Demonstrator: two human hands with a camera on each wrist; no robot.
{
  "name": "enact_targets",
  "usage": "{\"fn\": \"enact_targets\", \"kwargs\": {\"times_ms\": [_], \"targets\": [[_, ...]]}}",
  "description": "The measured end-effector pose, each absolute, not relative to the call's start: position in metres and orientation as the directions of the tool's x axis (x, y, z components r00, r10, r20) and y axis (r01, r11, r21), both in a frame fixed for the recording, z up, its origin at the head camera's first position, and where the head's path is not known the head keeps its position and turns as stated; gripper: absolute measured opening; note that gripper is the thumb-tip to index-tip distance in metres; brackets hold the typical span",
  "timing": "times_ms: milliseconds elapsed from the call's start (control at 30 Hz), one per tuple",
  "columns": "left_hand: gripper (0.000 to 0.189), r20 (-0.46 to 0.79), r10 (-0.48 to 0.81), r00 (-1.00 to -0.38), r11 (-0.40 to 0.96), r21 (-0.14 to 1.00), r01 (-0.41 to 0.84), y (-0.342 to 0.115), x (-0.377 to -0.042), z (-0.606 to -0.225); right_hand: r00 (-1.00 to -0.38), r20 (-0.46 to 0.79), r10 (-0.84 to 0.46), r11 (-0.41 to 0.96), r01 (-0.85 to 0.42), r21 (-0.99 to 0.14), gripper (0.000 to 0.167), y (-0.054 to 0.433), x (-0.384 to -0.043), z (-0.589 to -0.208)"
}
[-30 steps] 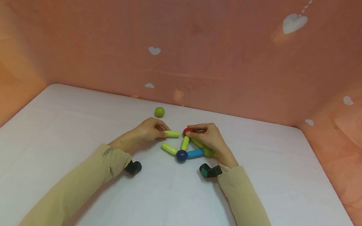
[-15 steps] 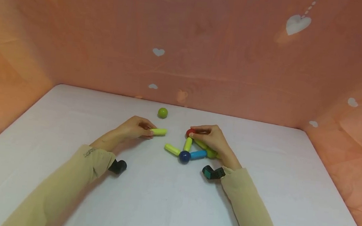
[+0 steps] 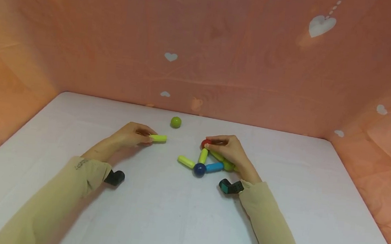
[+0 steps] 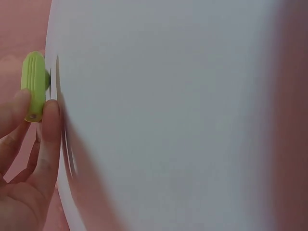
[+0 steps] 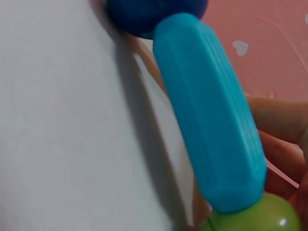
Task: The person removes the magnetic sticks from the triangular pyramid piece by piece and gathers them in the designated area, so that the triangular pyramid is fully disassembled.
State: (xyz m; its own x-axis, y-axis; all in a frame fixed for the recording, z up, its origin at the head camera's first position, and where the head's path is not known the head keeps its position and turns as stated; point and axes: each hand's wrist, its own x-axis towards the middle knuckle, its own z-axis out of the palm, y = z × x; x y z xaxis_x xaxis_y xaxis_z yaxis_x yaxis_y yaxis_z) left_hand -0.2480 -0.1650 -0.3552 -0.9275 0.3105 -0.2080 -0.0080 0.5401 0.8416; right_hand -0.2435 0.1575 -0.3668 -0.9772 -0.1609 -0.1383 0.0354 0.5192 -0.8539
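Observation:
My left hand (image 3: 132,134) pinches a short yellow-green toy building rod (image 3: 159,138) between thumb and fingers, left of the joined pieces. In the left wrist view, the ridged rod (image 4: 33,82) has a small round spot at its lower end. With thumb and fingertips, my right hand (image 3: 230,148) holds a red ball (image 3: 205,143) at the top of the joined pieces. Yellow-green rods (image 3: 203,156) run from it, one to a dark blue ball (image 3: 199,169). A blue rod (image 5: 209,110) links that ball to a green ball (image 5: 260,216). Another yellow-green rod (image 3: 186,161) sticks out left.
A loose green ball (image 3: 176,122) lies near the back of the white table (image 3: 158,212). Behind it rises an orange cloth (image 3: 118,44) with white hearts, which also encloses both sides. Dark wrist cameras (image 3: 114,178) sit at the cuffs.
My left hand has drawn away to the left with the yellow-green rod, widening the distance to the joined pieces. My right hand keeps its hold on the red ball, and the view has shifted slightly.

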Motion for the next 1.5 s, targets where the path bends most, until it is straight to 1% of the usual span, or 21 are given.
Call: {"fn": "enact_targets", "kwargs": {"times_ms": [67,167,333,567,900,1133,1300,1400,1500], "targets": [[0.036,-0.193,0.297,-0.935,0.58,0.815,0.016,-0.17,-0.248,-0.353,-0.977,-0.139,-0.16,0.517,0.037,-0.855,0.037,0.158,-0.243,-0.367],[0.036,-0.173,0.286,-0.942,0.602,0.798,0.036,-0.178,-0.249,-0.351,-0.977,-0.14,-0.161,0.517,0.037,-0.855,0.038,0.158,-0.243,-0.367],[0.038,-0.175,0.266,-0.948,0.619,0.785,0.028,-0.189,-0.25,-0.35,-0.976,-0.147,-0.16,0.504,0.047,-0.862,0.038,0.158,-0.242,-0.366],[0.038,-0.171,0.238,-0.956,0.674,0.738,0.036,-0.197,-0.252,-0.35,-0.976,-0.156,-0.155,0.499,0.059,-0.865,0.039,0.158,-0.241,-0.366],[0.036,-0.17,0.195,-0.966,0.662,0.749,0.001,-0.196,-0.253,-0.353,-0.977,-0.156,-0.147,0.493,0.064,-0.868,0.039,0.158,-0.241,-0.368],[0.04,-0.167,0.204,-0.965,0.641,0.768,0.003,-0.196,-0.252,-0.353,-0.979,-0.131,-0.159,0.529,0.028,-0.848,0.039,0.158,-0.24,-0.369],[0.042,-0.168,0.207,-0.964,0.638,0.77,0.003,-0.194,-0.25,-0.353,-0.976,-0.118,-0.186,0.528,0.002,-0.849,0.041,0.158,-0.237,-0.367],[0.045,-0.169,0.201,-0.965,0.648,0.762,0.001,-0.194,-0.248,-0.352,-0.97,-0.107,-0.217,0.529,-0.025,-0.848,0.045,0.159,-0.236,-0.365],[0.047,-0.153,0.179,-0.972,0.658,0.753,0.003,-0.195,-0.245,-0.35,-0.963,-0.097,-0.25,0.52,-0.049,-0.853,0.053,0.16,-0.237,-0.364]]}}
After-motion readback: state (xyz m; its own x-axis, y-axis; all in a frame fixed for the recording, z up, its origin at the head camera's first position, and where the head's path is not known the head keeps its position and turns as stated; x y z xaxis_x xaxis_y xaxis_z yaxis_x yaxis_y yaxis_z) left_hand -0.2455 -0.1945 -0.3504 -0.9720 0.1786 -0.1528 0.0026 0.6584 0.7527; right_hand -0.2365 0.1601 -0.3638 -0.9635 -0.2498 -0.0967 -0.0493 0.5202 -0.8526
